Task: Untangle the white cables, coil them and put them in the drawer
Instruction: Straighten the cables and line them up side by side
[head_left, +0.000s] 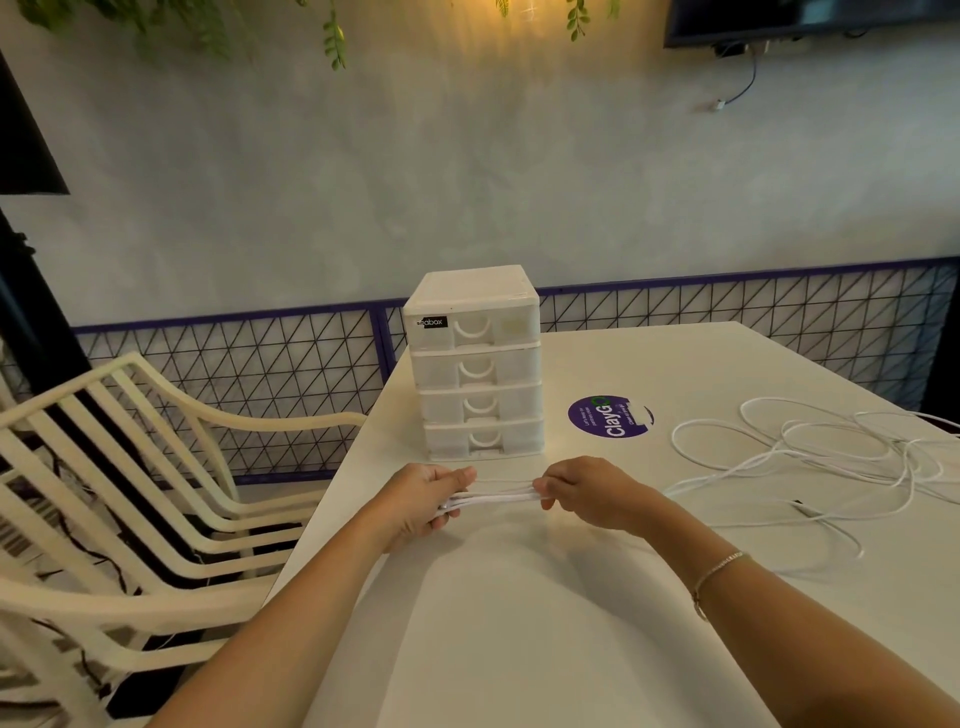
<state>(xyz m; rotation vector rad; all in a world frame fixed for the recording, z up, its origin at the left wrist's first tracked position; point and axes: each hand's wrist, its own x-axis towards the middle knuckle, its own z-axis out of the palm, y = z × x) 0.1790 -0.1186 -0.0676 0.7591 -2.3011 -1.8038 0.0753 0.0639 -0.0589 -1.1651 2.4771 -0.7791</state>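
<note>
A short bundle of folded white cable (496, 498) is stretched flat between my two hands, just in front of the white drawer unit (477, 364). My left hand (426, 499) grips the bundle's left end, my right hand (582, 491) pinches its right end. From the right hand the cable runs on to a loose tangle of white cables (826, 457) on the table's right side. The unit has several drawers, all pushed in.
A white table (519, 623) carries a round purple sticker (608, 417) to the right of the unit. Cream slatted chairs (130, 493) stand close to the table's left edge. A black wire fence (260, 374) runs along the wall behind.
</note>
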